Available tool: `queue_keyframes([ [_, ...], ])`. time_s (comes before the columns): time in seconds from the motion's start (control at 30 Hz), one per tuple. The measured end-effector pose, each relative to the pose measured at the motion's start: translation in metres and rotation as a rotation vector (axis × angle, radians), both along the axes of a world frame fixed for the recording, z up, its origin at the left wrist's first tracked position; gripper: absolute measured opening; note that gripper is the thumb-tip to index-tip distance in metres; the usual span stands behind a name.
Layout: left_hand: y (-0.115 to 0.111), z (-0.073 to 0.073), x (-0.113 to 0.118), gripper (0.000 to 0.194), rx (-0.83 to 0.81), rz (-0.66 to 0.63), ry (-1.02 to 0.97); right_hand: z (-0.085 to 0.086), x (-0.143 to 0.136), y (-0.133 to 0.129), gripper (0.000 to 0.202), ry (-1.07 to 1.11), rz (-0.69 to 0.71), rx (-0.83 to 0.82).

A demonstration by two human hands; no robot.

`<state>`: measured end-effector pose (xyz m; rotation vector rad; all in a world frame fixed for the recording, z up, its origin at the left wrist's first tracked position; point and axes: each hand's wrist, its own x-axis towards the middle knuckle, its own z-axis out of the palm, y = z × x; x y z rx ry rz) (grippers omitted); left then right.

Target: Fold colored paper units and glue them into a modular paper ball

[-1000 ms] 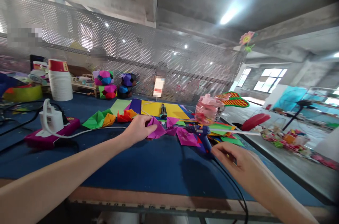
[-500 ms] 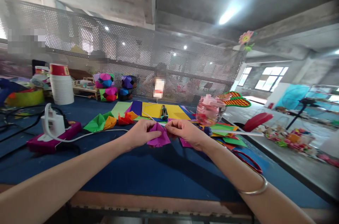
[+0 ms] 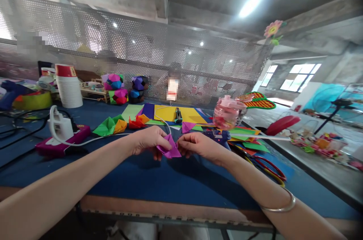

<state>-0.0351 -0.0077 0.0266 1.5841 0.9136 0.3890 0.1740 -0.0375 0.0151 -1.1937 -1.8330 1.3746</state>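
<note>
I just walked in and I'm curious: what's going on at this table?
A person is handling folded purple paper over a blue-topped table. The left hand pinches it, and the right hand is at its right edge, though whether it grips the paper is unclear. A glue gun is just beyond the right hand; folded green paper lies off to the left.

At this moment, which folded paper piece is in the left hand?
The nearer purple piece, gripped by the left hand. The other purple piece lies beyond it; the green piece, orange piece and red piece lie farther left.
</note>
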Motion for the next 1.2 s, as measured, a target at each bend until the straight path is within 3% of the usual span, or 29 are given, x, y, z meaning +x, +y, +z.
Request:
queue_keyframes([
  [0.3, 0.0, -0.002, 0.0, 0.012, 0.027, -0.03, 0.019, -0.002, -0.003, -0.004, 0.048, 0.078, 0.008, -0.077],
  [0.53, -0.001, -0.005, -0.001, 0.014, 0.057, -0.138, -0.011, -0.001, -0.001, -0.003, 0.051, 0.021, 0.087, -0.039],
  [0.8, -0.002, -0.01, -0.001, 0.009, 0.097, -0.165, -0.006, -0.005, -0.003, -0.004, 0.05, -0.046, 0.098, 0.02],
  [1.2, -0.004, -0.013, 0.003, 0.008, 0.155, -0.127, 0.088, -0.013, -0.005, -0.004, 0.02, -0.224, 0.052, 0.183],
])
